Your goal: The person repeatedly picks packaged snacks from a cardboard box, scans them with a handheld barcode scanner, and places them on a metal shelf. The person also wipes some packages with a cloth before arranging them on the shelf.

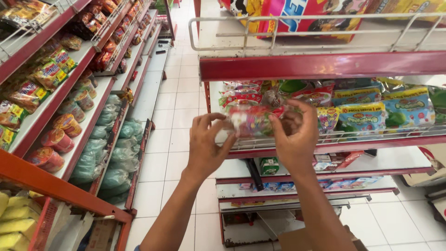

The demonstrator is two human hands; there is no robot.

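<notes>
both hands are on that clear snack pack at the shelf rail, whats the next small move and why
Probably ease the clear snack pack forward over the wire rail. The left hand and right hand hold its ends level with the shelf front, among other packets.

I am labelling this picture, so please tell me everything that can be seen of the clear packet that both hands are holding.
The clear packet is a see-through plastic bag, shiny and crinkled, with red, green and pink contents inside; what they are cannot be told. It lies roughly level, at the front edge of the red shelf. The left hand pinches its left end and the right hand grips its right end. It seems to touch nothing else.
</notes>
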